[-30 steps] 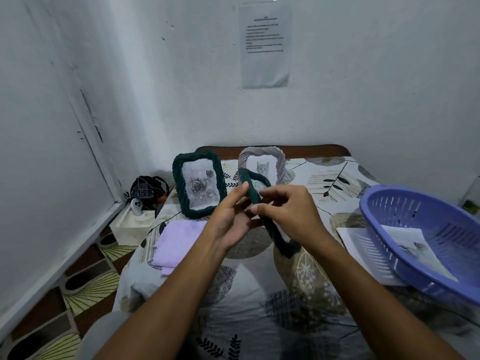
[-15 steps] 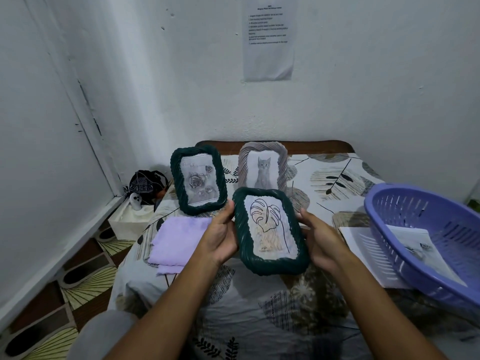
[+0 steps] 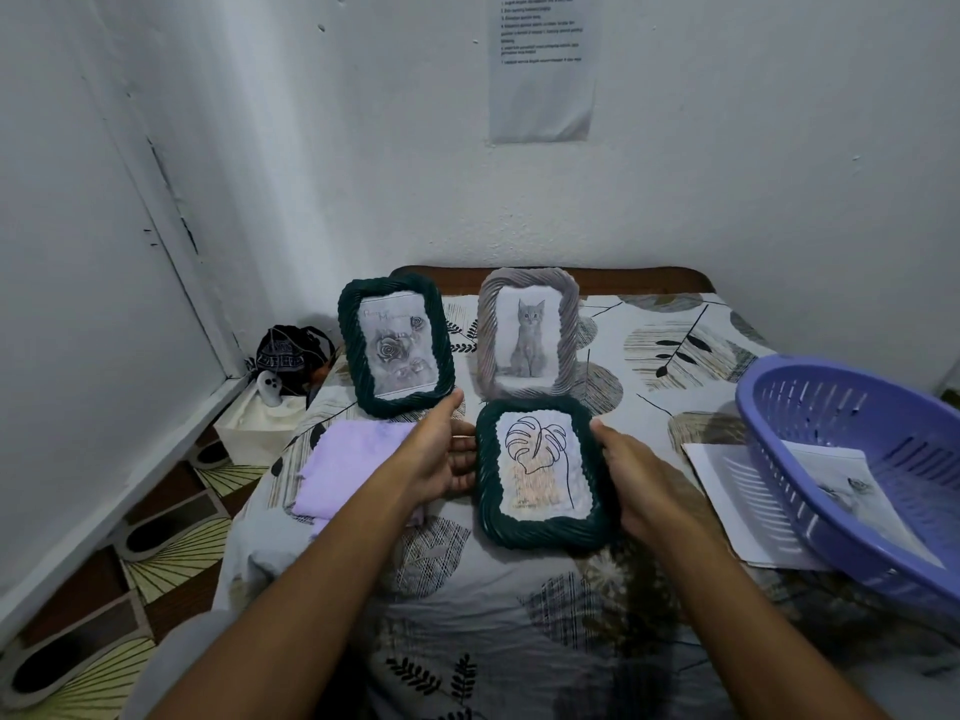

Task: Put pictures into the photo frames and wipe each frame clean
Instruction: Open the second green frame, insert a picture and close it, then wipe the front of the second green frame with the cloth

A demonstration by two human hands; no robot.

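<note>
I hold a dark green woven frame (image 3: 541, 530) with a leaf drawing face up and tilted toward me, just above the patterned tablecloth (image 3: 467, 605). My left hand (image 3: 441, 459) holds its left edge with the thumb raised, and my right hand (image 3: 636, 485) grips its right edge. Behind it stand a dark green frame with a rose picture (image 3: 395, 345) and a grey frame with a cat picture (image 3: 527, 335). A folded lilac cloth (image 3: 348, 465) lies to the left, beside my left wrist.
A purple plastic basket (image 3: 831, 449) at the right holds a loose printed picture (image 3: 852, 491) and rests on a white sheet (image 3: 727, 491). A tissue box (image 3: 260, 428) and a dark bag (image 3: 291, 350) sit in the left corner. White walls close in behind and to the left.
The leaf frame was edge-on between my fingers a second ago; it was turned face up, and both hands have shifted to its sides and carried it lower and slightly right.
</note>
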